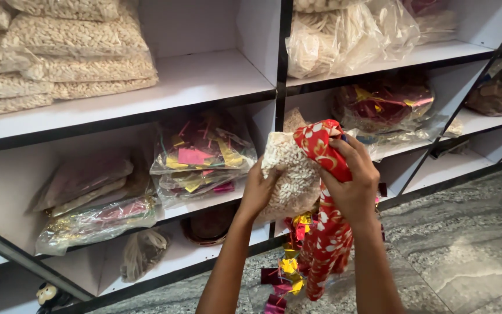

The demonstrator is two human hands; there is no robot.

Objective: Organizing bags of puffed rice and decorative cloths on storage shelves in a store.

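A lumpy clear bag of pale puffed grains [289, 174], half wrapped in glossy red floral cloth [323, 232], is held up before the white shelving [204, 81]: the left hand [257, 192] cups its side, and the right hand [352, 180] clamps the cloth at its top. Foil streamers [289, 273] dangle beneath. Crinkly packets of coloured paper [198, 157] crowd the shelf just behind, while grey stone floor [472, 244] lies open to the right.

Puffed-rice bag [289, 174] against red floral cloth [323, 232]
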